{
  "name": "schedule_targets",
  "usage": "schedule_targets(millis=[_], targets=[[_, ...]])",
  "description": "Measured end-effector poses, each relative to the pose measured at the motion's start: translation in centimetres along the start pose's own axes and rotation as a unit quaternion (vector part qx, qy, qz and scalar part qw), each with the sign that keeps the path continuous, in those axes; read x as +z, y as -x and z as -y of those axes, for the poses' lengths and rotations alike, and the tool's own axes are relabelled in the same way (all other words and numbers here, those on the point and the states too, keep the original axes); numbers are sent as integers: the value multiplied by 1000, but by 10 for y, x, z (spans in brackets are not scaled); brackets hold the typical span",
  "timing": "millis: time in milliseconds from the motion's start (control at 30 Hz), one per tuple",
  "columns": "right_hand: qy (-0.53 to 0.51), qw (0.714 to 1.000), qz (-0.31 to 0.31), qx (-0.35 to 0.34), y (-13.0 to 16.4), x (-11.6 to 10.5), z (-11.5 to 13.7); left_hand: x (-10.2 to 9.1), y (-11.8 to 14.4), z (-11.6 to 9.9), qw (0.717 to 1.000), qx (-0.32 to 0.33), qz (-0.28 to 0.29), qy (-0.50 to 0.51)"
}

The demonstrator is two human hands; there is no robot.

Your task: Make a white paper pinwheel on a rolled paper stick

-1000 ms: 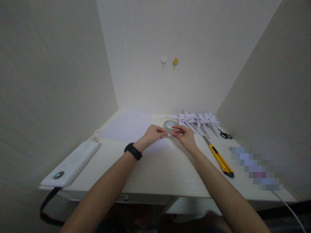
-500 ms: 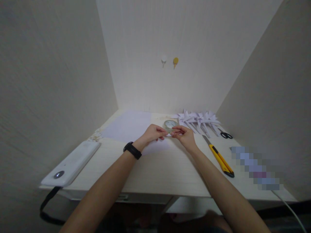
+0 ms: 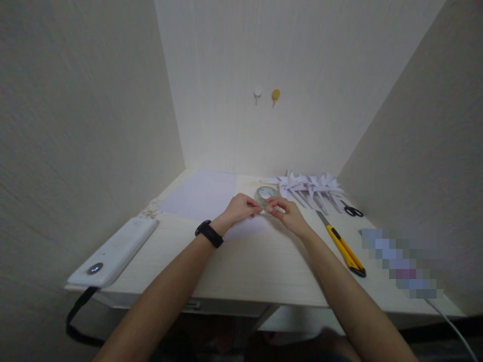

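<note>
Near the middle of the desk (image 3: 241,271), a small piece of white paper (image 3: 264,211) is being pinched between the left hand (image 3: 238,209) and the right hand (image 3: 287,214), whose fingertips are being brought together just in front of a roll of clear tape (image 3: 266,193). Both hands are being kept narrow, thumbs pressed against forefingers on the paper; little of it is being shown, so its shape cannot be told. The paper is being judged light, thin and limp, easily creased or torn, and best taken at its edges with a gentle pinch.

A flat sheet (image 3: 204,195) is being left lying under and behind the left hand, with a black band (image 3: 209,234) being worn on that wrist. To the right, a row of folded paper shapes (image 3: 311,187) is being kept near the back wall, beside black scissors (image 3: 352,211) and a yellow utility knife (image 3: 341,245); that side is being judged the tighter one. A white device (image 3: 115,251) is being left at the left edge of the desk, well apart from the hands. Open room is being offered by the bare desk front, between the forearms and the near edge.
</note>
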State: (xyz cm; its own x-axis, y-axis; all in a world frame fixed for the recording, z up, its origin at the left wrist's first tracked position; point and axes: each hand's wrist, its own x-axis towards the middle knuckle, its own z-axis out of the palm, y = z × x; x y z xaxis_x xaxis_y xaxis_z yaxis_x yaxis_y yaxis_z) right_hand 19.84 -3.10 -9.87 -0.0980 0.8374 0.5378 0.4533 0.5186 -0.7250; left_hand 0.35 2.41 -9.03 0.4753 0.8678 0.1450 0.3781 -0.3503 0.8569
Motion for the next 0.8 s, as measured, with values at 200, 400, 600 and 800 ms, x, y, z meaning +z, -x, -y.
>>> schedule_targets(millis=[200,400,600,800], targets=[[53,998,1,-43,0,5,-3,2,1,-3,1000,-5,9,20],[82,994,-7,-68,2,8,-2,2,3,-5,999,-10,21,31],[112,990,-3,-85,3,10,-1,3,3,-4,999,-11,30,32],[129,988,3,-85,4,11,-2,3,2,-4,999,-2,37,35]])
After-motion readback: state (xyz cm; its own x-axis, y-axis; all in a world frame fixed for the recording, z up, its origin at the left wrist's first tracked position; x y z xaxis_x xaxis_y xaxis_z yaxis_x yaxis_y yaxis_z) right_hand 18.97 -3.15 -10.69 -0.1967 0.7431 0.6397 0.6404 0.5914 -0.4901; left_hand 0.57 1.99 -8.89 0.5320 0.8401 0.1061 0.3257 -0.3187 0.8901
